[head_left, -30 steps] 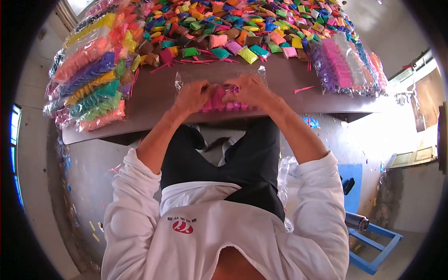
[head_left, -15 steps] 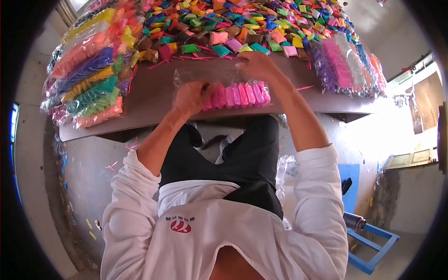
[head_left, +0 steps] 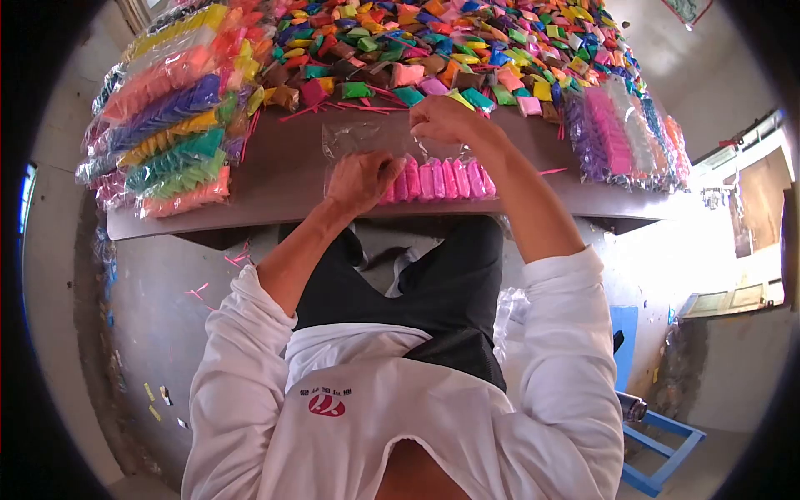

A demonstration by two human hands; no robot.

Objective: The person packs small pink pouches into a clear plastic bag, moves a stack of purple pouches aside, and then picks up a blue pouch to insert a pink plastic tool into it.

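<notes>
A clear plastic bag with a row of bright pink packets (head_left: 442,180) lies near the table's front edge. My left hand (head_left: 363,180) is closed at the bag's left end, its fingers curled over the plastic and the first packets. Just above the bag's upper edge, my right hand (head_left: 446,119) has its fingers pinched together. Clear film rises close to those fingertips, but what they hold is too small to make out. Slack film (head_left: 350,137) spreads behind my left hand.
Loose coloured packets (head_left: 450,50) cover the back of the table, with pink twist ties (head_left: 367,107) along their front edge. Filled bags are stacked at the left (head_left: 167,125) and right (head_left: 617,137). A blue stool (head_left: 667,450) stands on the floor at right.
My right hand has shifted slightly left and down, its fingers drawn closer together. My left hand and the bag sit a little further right in view, as the camera has also moved slightly.
</notes>
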